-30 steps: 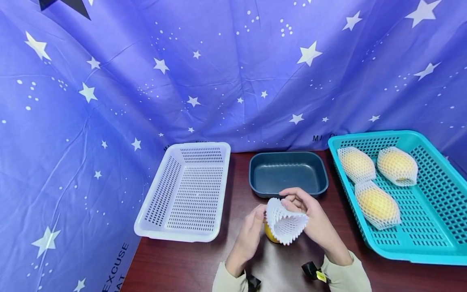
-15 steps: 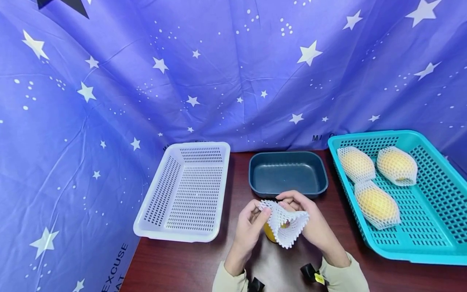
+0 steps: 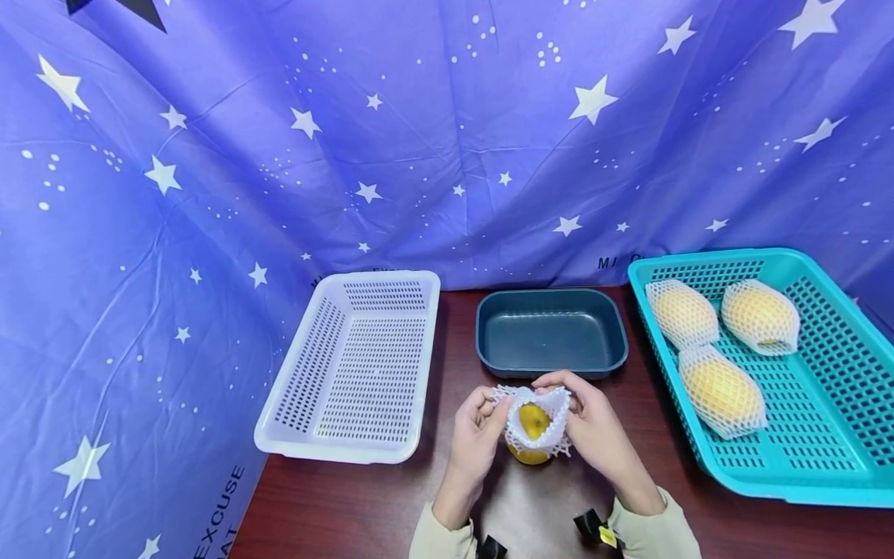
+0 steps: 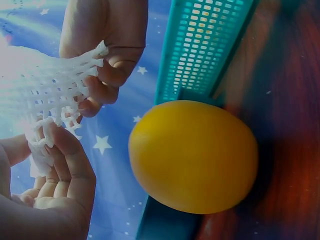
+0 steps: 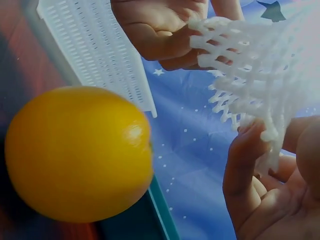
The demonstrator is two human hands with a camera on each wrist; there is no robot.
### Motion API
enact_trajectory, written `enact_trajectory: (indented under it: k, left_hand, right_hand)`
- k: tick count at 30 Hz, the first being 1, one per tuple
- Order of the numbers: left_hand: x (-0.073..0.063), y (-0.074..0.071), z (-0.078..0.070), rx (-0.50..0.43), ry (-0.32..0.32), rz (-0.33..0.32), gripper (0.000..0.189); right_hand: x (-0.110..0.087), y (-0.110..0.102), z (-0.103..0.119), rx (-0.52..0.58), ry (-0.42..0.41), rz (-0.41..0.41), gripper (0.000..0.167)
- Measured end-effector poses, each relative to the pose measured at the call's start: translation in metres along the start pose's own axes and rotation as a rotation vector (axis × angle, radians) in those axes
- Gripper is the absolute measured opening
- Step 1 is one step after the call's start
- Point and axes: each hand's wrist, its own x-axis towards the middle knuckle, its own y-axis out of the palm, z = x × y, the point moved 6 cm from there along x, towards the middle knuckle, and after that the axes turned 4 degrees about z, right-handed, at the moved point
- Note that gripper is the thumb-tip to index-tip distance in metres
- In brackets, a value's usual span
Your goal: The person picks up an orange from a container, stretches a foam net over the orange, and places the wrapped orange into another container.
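Observation:
A smooth yellow-orange fruit [image 3: 528,456] rests on the table in front of me; its exact kind is unclear. In the left wrist view the bare fruit [image 4: 194,157] stands apart from the net. Above the fruit, both hands hold a white foam fruit net [image 3: 560,411] with its opening spread, so the fruit shows through it in the head view. My left hand [image 3: 473,446] pinches the net's left edge between thumb and fingers. On the opposite edge, my right hand [image 3: 595,427] pinches the net [image 5: 260,75], as the right wrist view shows.
A white perforated basket [image 3: 431,341] stands at left. Behind the hands sits a dark blue-green tray [image 3: 552,334]. At right, a teal basket [image 3: 796,458] holds three yellow fruits [image 3: 722,392] in foam nets. A blue starry curtain [image 3: 447,140] hangs behind the table.
The net's opening has turned from facing down and right to wide open over the fruit. My left hand has taken its left edge, and more of the fruit shows.

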Motion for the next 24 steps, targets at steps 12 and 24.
enact_trajectory:
  k: [12,24]
  left_hand:
    - [0.0,-0.013,0.029,0.089,-0.098,-0.065,0.024]
    - [0.002,-0.02,0.047,0.031,-0.142,-0.071,0.014]
  right_hand:
    - [0.0,-0.002,-0.024,-0.092,0.086,-0.08,0.023]
    - [0.005,-0.005,-0.043,-0.201,0.109,-0.154,0.013]
